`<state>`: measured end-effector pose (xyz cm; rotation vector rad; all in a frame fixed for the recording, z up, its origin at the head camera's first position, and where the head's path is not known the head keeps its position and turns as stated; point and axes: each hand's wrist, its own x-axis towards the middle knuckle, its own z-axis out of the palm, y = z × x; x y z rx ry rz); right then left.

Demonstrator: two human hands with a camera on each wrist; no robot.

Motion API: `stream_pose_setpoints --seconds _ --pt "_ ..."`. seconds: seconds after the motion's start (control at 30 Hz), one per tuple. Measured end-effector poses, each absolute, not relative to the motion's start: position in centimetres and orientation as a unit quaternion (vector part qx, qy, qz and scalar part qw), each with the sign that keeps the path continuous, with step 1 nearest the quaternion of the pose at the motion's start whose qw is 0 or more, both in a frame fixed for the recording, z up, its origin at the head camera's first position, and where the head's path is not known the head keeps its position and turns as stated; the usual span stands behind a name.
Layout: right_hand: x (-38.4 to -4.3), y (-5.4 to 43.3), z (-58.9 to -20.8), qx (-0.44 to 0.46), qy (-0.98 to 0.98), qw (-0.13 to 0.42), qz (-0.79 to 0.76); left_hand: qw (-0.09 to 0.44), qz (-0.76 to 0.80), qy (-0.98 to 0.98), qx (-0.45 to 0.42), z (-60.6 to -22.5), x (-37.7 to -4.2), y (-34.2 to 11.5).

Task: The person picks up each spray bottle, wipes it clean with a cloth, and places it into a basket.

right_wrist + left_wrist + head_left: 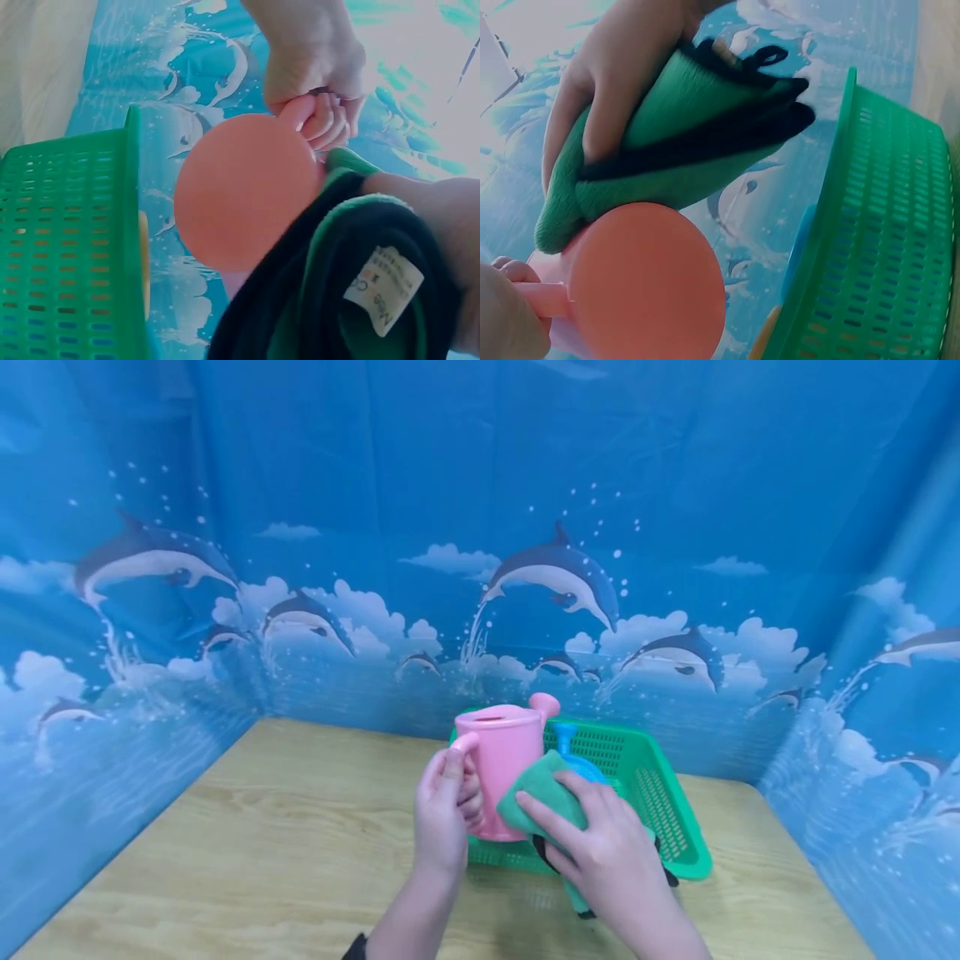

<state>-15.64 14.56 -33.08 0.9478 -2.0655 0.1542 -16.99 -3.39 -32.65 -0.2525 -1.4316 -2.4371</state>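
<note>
A pink watering can (510, 760) is held up by its handle, with my left hand (447, 806) curled round it. My right hand (607, 852) grips a folded green cloth (543, 797) with black edging and presses it to the can's side. In the left wrist view the cloth (697, 112) lies against the can beside its round base (649, 285). A white label (385, 289) shows on the cloth in the right wrist view. Behind the can, a blue thing with a spout-like top (566, 739) sits in the green basket (686, 852).
The green plastic basket stands on a wood-grain table (300, 827), just beyond both hands. A blue curtain (450, 485) printed with dolphins and clouds hangs behind the table and along both sides. Part of a yellowish thing (144, 259) shows at the basket's rim.
</note>
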Motion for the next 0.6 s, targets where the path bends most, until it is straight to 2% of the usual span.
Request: stream_pose_setpoints --seconds 0.13,0.23,0.6 --pt "-15.1 14.4 -33.0 0.395 -0.829 0.394 0.039 0.164 -0.849 -0.496 -0.080 -32.6 -17.2 -3.8" --pt "-14.9 14.5 -32.8 0.392 -0.829 0.397 0.033 0.164 -0.849 -0.495 -0.084 -32.6 -17.1 -3.7" --pt "-15.3 14.9 -32.3 0.283 -0.822 0.477 0.126 0.127 -0.817 -0.542 -0.152 -33.0 -15.6 -2.0"
